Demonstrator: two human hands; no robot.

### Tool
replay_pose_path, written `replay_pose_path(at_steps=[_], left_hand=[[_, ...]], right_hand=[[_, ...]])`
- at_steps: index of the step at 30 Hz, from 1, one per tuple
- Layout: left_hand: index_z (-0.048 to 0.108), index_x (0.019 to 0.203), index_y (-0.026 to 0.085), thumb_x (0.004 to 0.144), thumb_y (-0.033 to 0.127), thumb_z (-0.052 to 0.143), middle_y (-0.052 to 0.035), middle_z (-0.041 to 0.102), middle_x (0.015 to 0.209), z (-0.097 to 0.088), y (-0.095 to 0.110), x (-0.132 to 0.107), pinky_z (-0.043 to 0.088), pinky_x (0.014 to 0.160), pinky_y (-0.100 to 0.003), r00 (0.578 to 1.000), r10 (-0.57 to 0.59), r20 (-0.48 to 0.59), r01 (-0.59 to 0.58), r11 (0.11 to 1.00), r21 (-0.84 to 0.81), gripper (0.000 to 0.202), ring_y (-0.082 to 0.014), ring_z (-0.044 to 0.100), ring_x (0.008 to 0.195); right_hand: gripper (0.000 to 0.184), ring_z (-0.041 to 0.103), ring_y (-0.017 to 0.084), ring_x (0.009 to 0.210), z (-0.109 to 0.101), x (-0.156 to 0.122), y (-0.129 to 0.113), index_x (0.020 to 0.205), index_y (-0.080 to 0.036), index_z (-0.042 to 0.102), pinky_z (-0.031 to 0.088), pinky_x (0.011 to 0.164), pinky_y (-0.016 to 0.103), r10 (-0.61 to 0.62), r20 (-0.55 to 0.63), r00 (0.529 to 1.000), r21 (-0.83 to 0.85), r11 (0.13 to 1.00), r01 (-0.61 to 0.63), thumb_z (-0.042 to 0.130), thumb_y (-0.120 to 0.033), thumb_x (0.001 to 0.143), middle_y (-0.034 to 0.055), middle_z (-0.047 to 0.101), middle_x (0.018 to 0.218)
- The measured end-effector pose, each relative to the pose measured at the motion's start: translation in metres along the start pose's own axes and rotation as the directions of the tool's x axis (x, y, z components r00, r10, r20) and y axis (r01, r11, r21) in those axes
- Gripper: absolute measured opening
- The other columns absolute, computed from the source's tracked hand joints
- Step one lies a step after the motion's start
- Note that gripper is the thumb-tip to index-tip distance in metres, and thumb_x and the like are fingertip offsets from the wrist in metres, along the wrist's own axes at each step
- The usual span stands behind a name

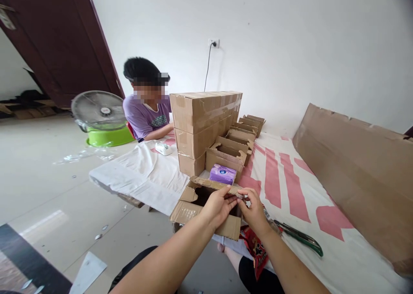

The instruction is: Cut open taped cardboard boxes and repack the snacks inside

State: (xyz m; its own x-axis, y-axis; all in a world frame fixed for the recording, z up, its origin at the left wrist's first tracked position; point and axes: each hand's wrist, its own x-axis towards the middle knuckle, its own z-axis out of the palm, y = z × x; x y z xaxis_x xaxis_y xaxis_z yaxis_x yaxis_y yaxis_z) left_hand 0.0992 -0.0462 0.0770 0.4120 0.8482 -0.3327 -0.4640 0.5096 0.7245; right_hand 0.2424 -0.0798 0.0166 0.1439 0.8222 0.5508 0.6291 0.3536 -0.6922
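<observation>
An opened cardboard box (185,211) stands at the near edge of the table, its flaps folded outward and its inside dark. My left hand (217,208) reaches over it, thumb on top of the far flap and fingers beneath. At the right end of that flap, my right hand (253,209) pinches the edge with thumb and fingertips; what lies under those fingertips is partly hidden. Just behind the box sits a purple tissue pack (222,173). Under my right forearm is a red snack-like packet (256,249), with a green utility knife (301,236) beside it.
Several open cardboard boxes (226,156) run back in a row beside stacked, taped long cartons (185,135). A large cardboard sheet (351,173) leans along the right. Across the table sits a person in a purple shirt (146,117), near a fan (100,110) on a green basin (109,136).
</observation>
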Motion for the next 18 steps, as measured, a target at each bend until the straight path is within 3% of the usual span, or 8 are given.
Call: replay_pose_path(at_steps=[2,9,12,18], left_hand=[[0.054,0.069,0.015,0.087,0.014,0.053,-0.0042,0.061,0.065,0.001,-0.003,0.006,0.052,0.069,-0.030,0.996,-0.078,-0.045,0.070,0.987,-0.144,0.017,-0.0159,0.063,0.064],[0.055,0.066,0.011,0.080,-0.002,0.048,-0.0073,0.065,0.061,-0.001,-0.006,0.011,0.044,0.047,-0.021,0.991,-0.123,-0.055,0.116,0.986,-0.119,0.020,-0.0149,0.063,0.054],[0.055,0.067,0.012,0.079,-0.004,0.049,-0.0059,0.065,0.062,0.001,-0.006,0.007,0.049,0.054,-0.023,0.991,-0.117,-0.059,0.109,0.987,-0.117,0.021,-0.0132,0.064,0.053],[0.056,0.070,0.013,0.076,-0.003,0.055,-0.0060,0.069,0.070,-0.001,-0.007,0.001,0.052,0.066,-0.029,0.991,-0.119,-0.060,0.111,0.987,-0.112,0.016,-0.0162,0.069,0.061]], right_hand=[[0.022,0.057,0.023,0.105,-0.002,-0.001,-0.003,0.103,-0.023,0.062,0.049,0.091,0.043,0.001,0.008,1.000,-0.006,1.000,-0.001,0.059,-0.024,0.081,0.0076,0.061,0.107],[0.022,0.058,0.026,0.100,-0.012,-0.001,-0.032,0.096,-0.022,0.062,0.048,0.088,0.041,-0.036,-0.027,0.999,-0.142,0.989,0.032,0.069,-0.028,0.076,0.0083,0.063,0.100],[0.007,0.059,0.023,0.089,-0.013,0.002,-0.042,0.088,-0.023,0.061,0.049,0.080,0.038,-0.033,-0.022,0.999,-0.165,0.986,0.028,0.059,-0.028,0.084,0.0065,0.064,0.090],[0.017,0.060,0.019,0.072,-0.014,0.008,-0.037,0.073,-0.022,0.058,0.047,0.069,0.031,0.161,0.015,0.987,-0.020,0.987,-0.161,0.051,-0.032,0.085,0.0020,0.064,0.074]])
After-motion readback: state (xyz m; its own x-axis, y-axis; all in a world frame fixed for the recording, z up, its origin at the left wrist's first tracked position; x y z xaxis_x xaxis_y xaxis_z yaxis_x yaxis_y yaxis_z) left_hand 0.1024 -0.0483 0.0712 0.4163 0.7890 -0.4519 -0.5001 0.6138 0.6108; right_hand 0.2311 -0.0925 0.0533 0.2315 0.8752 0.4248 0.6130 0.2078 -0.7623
